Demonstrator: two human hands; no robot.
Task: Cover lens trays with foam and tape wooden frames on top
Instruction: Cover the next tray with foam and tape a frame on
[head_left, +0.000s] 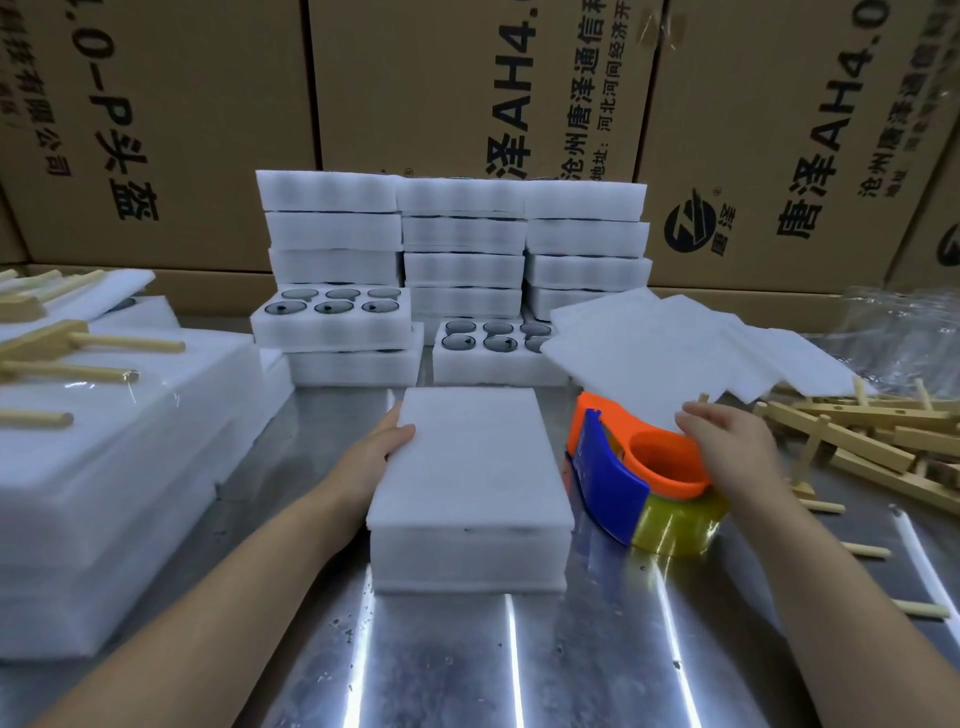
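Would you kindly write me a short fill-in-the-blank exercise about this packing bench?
1. The left hand touches the ____ edge of the foam-covered tray.
2. The plastic body of the tape dispenser is orange and ____.
3. The fully visible uncovered lens tray shows ____ lenses.
Missing words: left; blue; six.

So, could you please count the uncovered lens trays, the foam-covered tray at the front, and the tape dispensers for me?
Uncovered lens trays: 2
Foam-covered tray at the front: 1
Tape dispenser: 1
Total: 4
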